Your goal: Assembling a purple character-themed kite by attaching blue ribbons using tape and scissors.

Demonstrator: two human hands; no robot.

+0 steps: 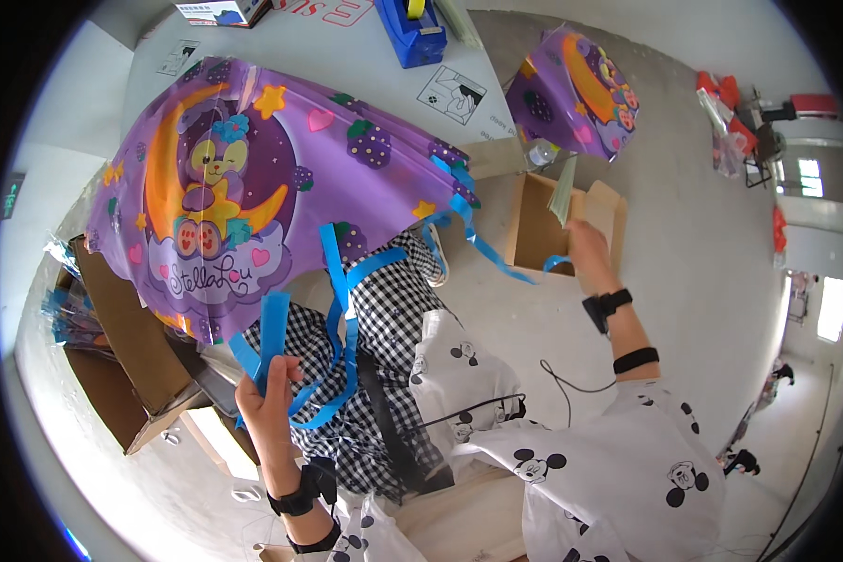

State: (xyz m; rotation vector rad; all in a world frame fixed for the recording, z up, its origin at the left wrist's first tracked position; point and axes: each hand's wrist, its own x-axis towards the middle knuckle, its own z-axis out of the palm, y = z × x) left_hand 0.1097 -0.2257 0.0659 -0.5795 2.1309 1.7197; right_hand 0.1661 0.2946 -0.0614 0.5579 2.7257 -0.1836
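Observation:
A purple kite [318, 169] printed with a cartoon animal on an orange crescent moon is spread over a cardboard-topped surface and my checked lap. Blue ribbon tails [335, 272] trail from its lower edge. My left hand [270, 391] is closed around the end of a blue ribbon, just below the kite's near corner. Out to the right, my right hand [592, 253] pinches a thin bundle of pale green strips [561, 192] at its lower end, above an open cardboard box [534, 225]. A loop of blue ribbon hangs beside that hand.
A second purple kite [581, 94] hangs or leans at the far right of the work surface [347, 56]. On it stands a blue tape dispenser [412, 33]. At left, a large open carton [126, 375] holds plastic-wrapped items. A black cord [567, 389] lies on the floor.

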